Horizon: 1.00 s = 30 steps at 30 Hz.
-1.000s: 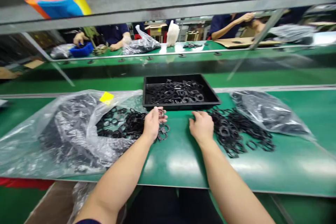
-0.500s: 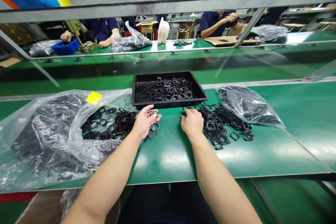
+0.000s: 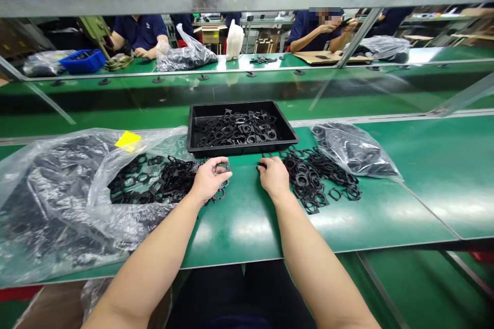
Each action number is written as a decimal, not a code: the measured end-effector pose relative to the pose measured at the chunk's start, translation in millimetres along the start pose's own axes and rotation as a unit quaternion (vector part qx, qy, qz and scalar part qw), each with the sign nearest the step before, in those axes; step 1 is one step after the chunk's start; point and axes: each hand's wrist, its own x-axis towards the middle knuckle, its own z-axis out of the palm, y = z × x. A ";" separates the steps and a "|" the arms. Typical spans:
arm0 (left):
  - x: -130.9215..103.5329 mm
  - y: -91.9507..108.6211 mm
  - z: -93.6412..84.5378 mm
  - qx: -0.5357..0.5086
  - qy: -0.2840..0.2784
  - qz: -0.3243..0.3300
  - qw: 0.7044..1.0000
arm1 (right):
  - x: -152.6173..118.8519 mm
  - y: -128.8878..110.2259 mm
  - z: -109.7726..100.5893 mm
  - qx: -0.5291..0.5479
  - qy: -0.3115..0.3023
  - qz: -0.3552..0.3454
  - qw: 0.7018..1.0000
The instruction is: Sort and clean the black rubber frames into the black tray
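Observation:
My left hand [image 3: 205, 181] pinches a black ring-shaped part [image 3: 227, 166] between thumb and fingers. Beside it, loose black ring parts [image 3: 173, 180] spill from the mouth of a large clear plastic bag [image 3: 65, 185]. My right hand [image 3: 275, 176] is closed with its fingertips on a small black part [image 3: 262, 165], mostly hidden by the fingers. To its right lies a heap of black rings [image 3: 309, 177] on the green table. Beyond both hands sits a black tray [image 3: 243, 151] holding many similar ring parts.
A filled clear bag [image 3: 355, 151] lies right of the heap. A yellow label [image 3: 128, 140] sits on the left bag. A metal frame bar [image 3: 247, 2] crosses overhead. Across the bench, co-workers sit near a blue bin [image 3: 83, 61] and a sheet of cardboard [image 3: 318, 57].
My left fingers have closed in, and the ring between them now stands more upright. My right hand remains closed beside the heap. The whole view has shifted slightly.

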 end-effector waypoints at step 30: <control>-7.2 8.7 0.3 0.257 -0.008 0.162 0.953 | -1.8 -5.9 -10.4 0.068 0.074 0.048 0.994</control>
